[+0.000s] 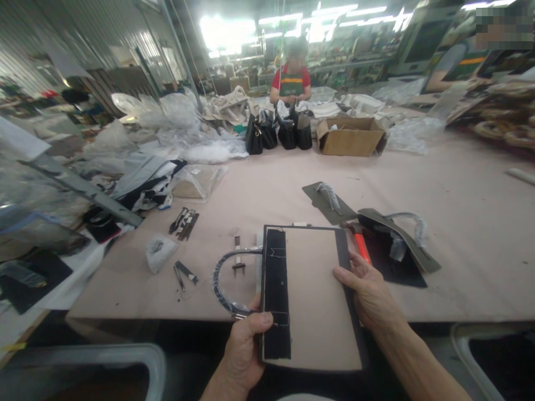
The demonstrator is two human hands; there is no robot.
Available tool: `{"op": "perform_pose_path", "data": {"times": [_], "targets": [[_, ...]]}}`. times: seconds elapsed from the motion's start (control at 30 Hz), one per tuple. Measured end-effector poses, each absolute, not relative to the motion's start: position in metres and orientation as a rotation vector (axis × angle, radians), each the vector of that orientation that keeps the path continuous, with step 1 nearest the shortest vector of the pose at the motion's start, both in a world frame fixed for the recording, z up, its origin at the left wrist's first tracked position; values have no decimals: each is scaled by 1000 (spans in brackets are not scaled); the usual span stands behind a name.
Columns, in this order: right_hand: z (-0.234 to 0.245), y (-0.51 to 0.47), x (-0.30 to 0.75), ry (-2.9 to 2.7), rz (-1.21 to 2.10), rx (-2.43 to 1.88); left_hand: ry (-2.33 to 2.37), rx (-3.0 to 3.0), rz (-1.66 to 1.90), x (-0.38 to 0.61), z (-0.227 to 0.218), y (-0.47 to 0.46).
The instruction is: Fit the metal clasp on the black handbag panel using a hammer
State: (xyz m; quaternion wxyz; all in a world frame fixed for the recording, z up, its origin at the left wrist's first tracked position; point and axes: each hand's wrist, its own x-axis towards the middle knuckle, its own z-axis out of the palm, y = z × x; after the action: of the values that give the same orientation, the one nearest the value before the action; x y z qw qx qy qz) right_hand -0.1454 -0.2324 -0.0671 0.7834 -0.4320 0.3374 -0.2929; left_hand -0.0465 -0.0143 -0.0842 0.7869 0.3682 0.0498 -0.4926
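Note:
Both hands hold a flat bag panel, with a beige inner face, black edges and a stitched black strip down its left side. My left hand grips the lower left edge, thumb on the black strip. On the right edge is my right hand, its thumb on the front and fingers behind. A plastic-wrapped curved handle sticks out from the panel's left side. Beyond the right hand lie an orange-handled hammer and a dark bag piece with a wrapped handle.
A grey-green panel lies farther back. Small tools and a small plastic bag are at the left. Black handbags and a cardboard box stand at the back. A person in a red shirt is across the table.

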Motion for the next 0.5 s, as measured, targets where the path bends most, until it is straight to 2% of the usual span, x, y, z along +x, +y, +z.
{"op": "perform_pose_path", "data": {"times": [0.5], "targets": [[-87,-236,-153,732,-676,-819,176,829,-1036,-43,-99,-23]]}}
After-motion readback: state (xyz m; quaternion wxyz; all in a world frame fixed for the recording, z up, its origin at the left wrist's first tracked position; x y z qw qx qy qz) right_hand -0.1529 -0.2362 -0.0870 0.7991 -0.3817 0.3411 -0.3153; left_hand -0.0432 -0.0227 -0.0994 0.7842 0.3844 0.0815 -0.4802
